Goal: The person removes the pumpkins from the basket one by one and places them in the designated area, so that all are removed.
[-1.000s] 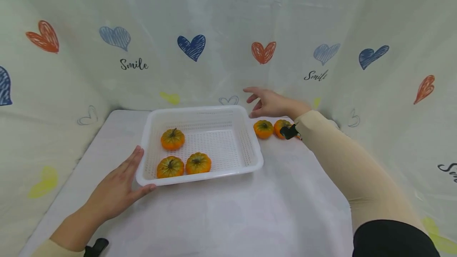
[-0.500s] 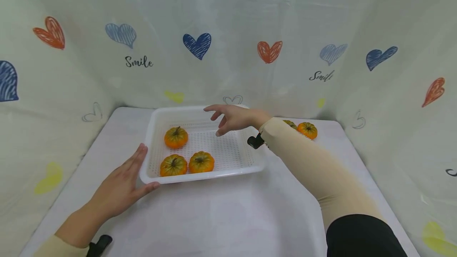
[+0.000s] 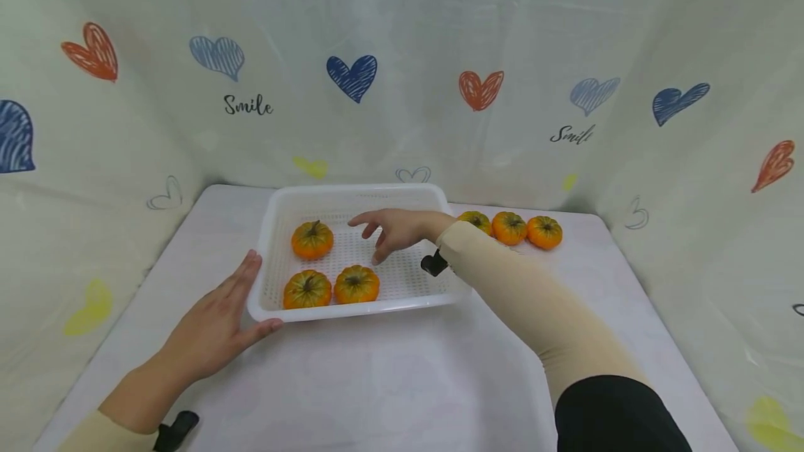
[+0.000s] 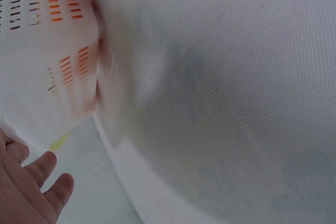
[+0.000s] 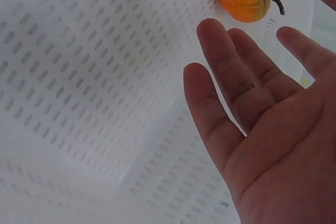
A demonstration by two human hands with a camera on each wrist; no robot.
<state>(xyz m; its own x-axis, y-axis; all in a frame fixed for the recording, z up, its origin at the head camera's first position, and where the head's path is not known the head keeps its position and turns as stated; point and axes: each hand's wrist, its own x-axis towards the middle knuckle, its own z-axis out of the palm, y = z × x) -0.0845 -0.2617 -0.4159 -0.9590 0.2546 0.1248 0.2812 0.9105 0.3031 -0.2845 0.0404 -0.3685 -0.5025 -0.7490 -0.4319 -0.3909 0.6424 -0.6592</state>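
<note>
Heart-printed sheeting [image 3: 408, 12] backs a white table [image 3: 377, 382] where a person works over a white perforated basket [image 3: 402, 304]. Within its walls, a rear pumpkin [image 3: 312, 240] sits toward ten o'clock, a corner pumpkin [image 3: 307, 289] at eight and a front pumpkin [image 3: 356, 284] at six; three outer pumpkins [image 3: 509, 228] line up on the tabletop beyond the rim, toward three o'clock. Open, with fingers extended, the left hand [image 3: 210, 319] rests against the basket's nine o'clock side, thumb near the eight o'clock corner. Empty and loosely spread, the right hand [image 3: 397, 227] hovers over the basket floor near the middle, its fingertips apart from the rear pumpkin. Sound handling would likely mean cupping a pumpkin by its ribbed sides, sparing the stem, entering from the roomier three o'clock side, with light left-hand pressure to steady the basket without tilting it.
</note>
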